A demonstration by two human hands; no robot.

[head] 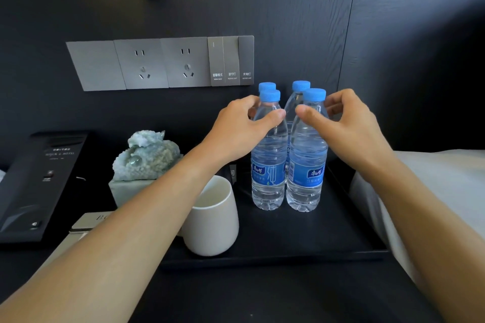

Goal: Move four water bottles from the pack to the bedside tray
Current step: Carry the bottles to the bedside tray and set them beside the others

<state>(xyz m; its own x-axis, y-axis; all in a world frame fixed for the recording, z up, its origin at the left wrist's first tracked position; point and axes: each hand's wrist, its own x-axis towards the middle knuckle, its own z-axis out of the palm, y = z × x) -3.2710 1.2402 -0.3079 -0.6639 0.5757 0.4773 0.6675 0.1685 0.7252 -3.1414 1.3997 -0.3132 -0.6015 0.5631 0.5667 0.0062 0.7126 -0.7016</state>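
Several clear water bottles with blue caps and blue labels stand upright in a tight cluster on the black bedside tray. The front left bottle has my left hand wrapped around its shoulder, thumb in front and fingers behind. My right hand grips the shoulder of the front right bottle the same way. Two more bottles stand behind them, the back left one showing mostly its cap, the back right one showing cap and neck. The pack is out of view.
A white mug stands on the tray's left part, under my left forearm. A pale green stone carving on a block and a black telephone sit to the left. White bedding borders the tray's right. Wall sockets are behind.
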